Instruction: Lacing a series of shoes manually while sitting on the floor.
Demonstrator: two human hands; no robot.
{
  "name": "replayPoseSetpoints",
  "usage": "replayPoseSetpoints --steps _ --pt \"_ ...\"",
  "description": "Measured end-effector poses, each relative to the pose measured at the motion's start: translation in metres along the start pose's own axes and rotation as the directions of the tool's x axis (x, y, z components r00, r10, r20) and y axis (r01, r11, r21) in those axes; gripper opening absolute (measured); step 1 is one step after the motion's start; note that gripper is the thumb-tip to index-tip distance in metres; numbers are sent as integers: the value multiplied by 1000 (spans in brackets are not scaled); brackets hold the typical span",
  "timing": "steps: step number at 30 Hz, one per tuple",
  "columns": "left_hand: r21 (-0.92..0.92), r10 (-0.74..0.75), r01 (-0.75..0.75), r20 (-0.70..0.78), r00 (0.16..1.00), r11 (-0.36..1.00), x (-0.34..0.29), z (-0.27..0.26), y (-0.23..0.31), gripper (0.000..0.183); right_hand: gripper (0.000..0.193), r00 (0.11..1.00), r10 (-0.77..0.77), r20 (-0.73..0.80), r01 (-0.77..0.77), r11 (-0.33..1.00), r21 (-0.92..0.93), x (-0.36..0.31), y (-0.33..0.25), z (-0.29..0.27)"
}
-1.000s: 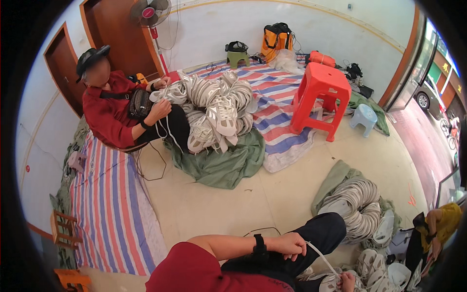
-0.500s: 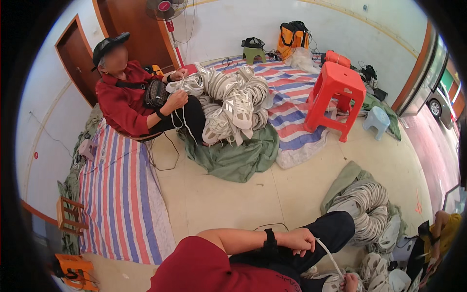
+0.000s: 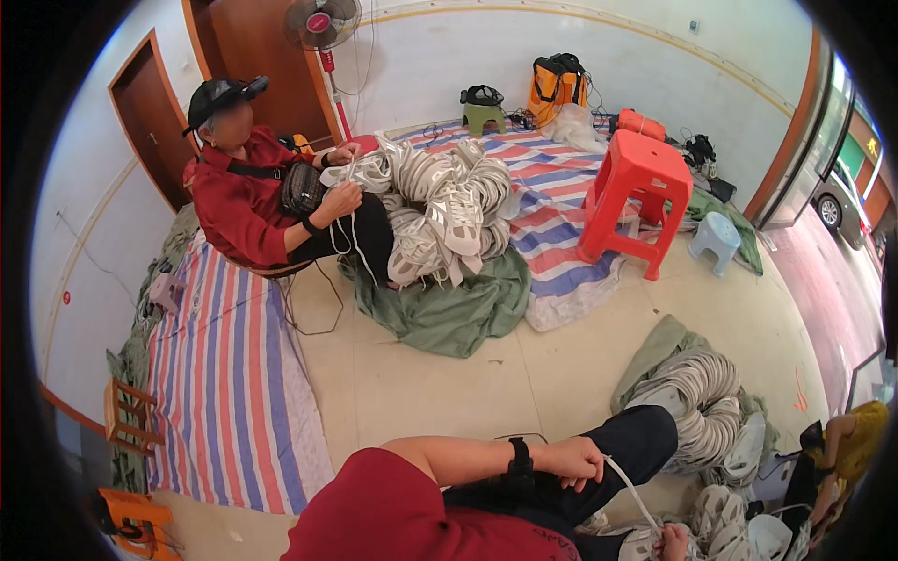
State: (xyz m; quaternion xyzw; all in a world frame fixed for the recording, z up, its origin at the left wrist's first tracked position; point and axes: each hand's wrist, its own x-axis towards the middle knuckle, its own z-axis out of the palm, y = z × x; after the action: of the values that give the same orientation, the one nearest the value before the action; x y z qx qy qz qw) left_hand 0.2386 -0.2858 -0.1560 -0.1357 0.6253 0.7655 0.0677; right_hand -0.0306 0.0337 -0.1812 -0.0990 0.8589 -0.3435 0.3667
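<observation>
Head view: my left hand (image 3: 575, 463) is above my dark-trousered thigh, just beside the raised knee (image 3: 645, 430), with its fingers curled inward and little gap between them. It holds a white lace (image 3: 632, 491), which leaves the hand on the thumb side. A black band (image 3: 519, 456) circles that wrist.

The lace slopes down in a slight bow to my right hand (image 3: 672, 543), low in the picture near its lower edge. That hand is narrow, its fingers bent close together at the lower end of the lace, beside a pale shoe (image 3: 636, 544). I cannot tell whether the fingers pinch the lace, the shoe or both, since the parts overlap and are small there. The shoe lies below my knee, partly hidden by my leg and cut off by the lower edge.

Just to the right of my right hand are more pale shoes (image 3: 722, 514). Beyond my knee, curved stacks of greyish-white pieces (image 3: 700, 397) lie by a green cloth (image 3: 650, 353).

Across the floor, well apart from me, a seated co-worker (image 3: 245, 210) in a red top holds another shoe (image 3: 372, 173) in both hands, white laces hanging from it, beside a large heap of shoes (image 3: 454, 201).
</observation>
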Motion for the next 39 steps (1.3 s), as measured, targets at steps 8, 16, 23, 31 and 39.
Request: replayPoseSetpoints --steps 8,16,23,31,39 --pt "-16 -9 9 -1 1000 1000 -1 -4 -5 25 22 999 6 42 -7 999 31 20 20 0" --pt "-19 31 -32 -12 999 999 3 -2 0 23 22 999 44 -28 -41 992 119 46 48 -9" --pt "-56 64 -64 -4 998 996 4 0 -18 23 23 999 -46 -7 46 999 -26 15 17 3" --pt "-42 69 -69 -12 998 997 11 0 -10 24 21 998 61 -16 -60 997 57 7 0 -1" --pt "-43 41 -41 -2 999 998 -2 -1 -12 24 21 997 -59 -42 62 995 78 18 41 -2"
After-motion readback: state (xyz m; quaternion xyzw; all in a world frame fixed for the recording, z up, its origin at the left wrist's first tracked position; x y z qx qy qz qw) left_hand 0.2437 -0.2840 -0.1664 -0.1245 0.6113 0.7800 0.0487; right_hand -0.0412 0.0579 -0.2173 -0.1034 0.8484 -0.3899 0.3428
